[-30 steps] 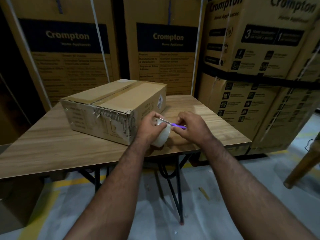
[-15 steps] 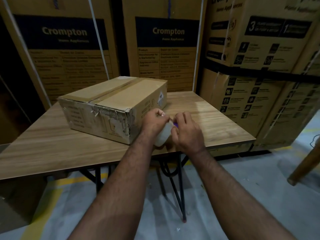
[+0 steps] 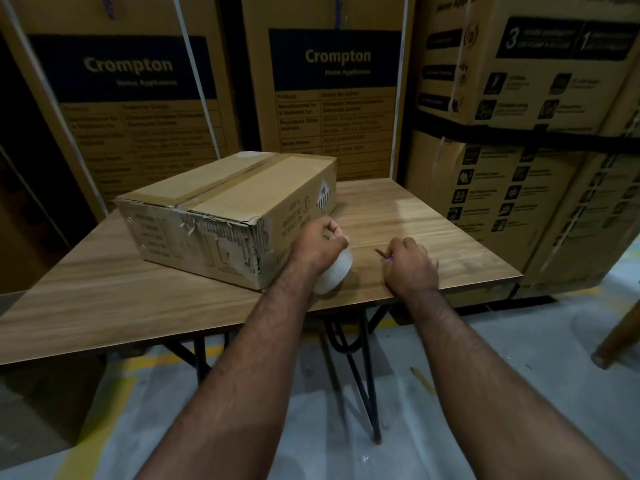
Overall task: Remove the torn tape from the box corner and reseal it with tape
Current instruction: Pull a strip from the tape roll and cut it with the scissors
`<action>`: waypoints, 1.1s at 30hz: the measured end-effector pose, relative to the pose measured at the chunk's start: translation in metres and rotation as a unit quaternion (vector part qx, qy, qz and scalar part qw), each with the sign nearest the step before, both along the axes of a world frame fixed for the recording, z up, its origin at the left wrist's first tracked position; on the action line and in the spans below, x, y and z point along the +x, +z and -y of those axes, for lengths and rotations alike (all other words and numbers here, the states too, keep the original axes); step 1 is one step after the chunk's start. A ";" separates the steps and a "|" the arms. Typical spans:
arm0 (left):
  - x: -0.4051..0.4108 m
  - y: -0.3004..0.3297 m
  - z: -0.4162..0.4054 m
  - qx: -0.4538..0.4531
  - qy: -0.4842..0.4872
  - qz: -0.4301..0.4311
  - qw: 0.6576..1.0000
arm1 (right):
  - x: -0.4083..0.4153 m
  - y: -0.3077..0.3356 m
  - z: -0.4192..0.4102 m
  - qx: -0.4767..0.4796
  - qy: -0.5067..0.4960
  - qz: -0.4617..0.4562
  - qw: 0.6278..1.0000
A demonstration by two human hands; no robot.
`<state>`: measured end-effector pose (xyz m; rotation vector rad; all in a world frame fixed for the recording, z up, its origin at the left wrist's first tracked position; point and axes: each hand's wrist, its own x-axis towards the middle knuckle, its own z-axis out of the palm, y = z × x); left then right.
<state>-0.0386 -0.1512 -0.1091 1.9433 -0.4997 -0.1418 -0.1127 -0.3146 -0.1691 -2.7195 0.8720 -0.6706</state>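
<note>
A worn cardboard box (image 3: 225, 209) lies on the wooden table (image 3: 104, 299). Its near corner (image 3: 258, 244) is ragged, with torn paper and scraps of tape. My left hand (image 3: 317, 245) grips a pale roll of tape (image 3: 334, 273) just right of that corner, resting on the table. My right hand (image 3: 408, 266) is a short way to the right and holds a small purple-handled cutter (image 3: 383, 255), its thin blade pointing left toward the roll. Most of the cutter is hidden in my fist.
Tall printed cartons stand behind the table (image 3: 332, 91) and to its right (image 3: 519, 150), close to the table edge. The table has thin black legs (image 3: 367, 375) over a grey floor with yellow lines. A wooden leg (image 3: 620, 334) shows at the far right.
My hands were together at the roll half a second ago. The right hand has drawn away to the right with the cutter. The left hand stays on the roll.
</note>
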 end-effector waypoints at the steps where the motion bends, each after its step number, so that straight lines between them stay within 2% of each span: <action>1: 0.000 0.000 0.000 -0.001 -0.007 0.002 1.000 | 0.000 0.000 0.001 -0.001 -0.006 -0.015 1.000; 4: -0.002 -0.001 -0.005 0.034 -0.037 0.001 0.999 | -0.003 0.006 0.001 0.001 -0.003 -0.039 0.999; 6: -0.005 0.001 -0.010 0.070 -0.063 -0.006 0.996 | -0.009 0.015 -0.004 0.076 0.087 0.022 0.993; 9: -0.011 0.004 -0.017 0.088 -0.090 0.001 0.992 | -0.017 0.037 -0.022 0.243 0.239 0.117 0.933; 11: -0.017 0.008 -0.022 0.095 -0.102 0.010 0.990 | -0.018 0.048 -0.034 0.334 0.264 0.123 0.897; 12: -0.020 0.010 -0.026 0.094 -0.108 0.012 0.990 | -0.017 0.052 -0.039 0.345 0.262 0.121 0.893; 18: -0.022 0.013 -0.045 0.067 -0.118 -0.036 0.990 | -0.020 0.069 -0.060 0.258 0.220 0.184 0.923; 21: -0.018 0.012 -0.051 0.052 -0.127 -0.116 0.984 | -0.027 0.097 -0.061 0.229 0.212 0.201 0.929; 24: -0.038 0.018 -0.068 0.012 -0.172 -0.224 0.959 | -0.030 0.120 -0.044 0.216 0.195 0.207 0.934; 28: -0.079 0.001 -0.077 -0.079 -0.220 -0.322 0.917 | -0.024 0.123 -0.034 0.187 0.196 0.120 0.955; 33: -0.095 -0.042 -0.069 -0.083 -0.192 -0.355 0.911 | -0.014 0.090 -0.026 0.132 0.171 0.031 0.976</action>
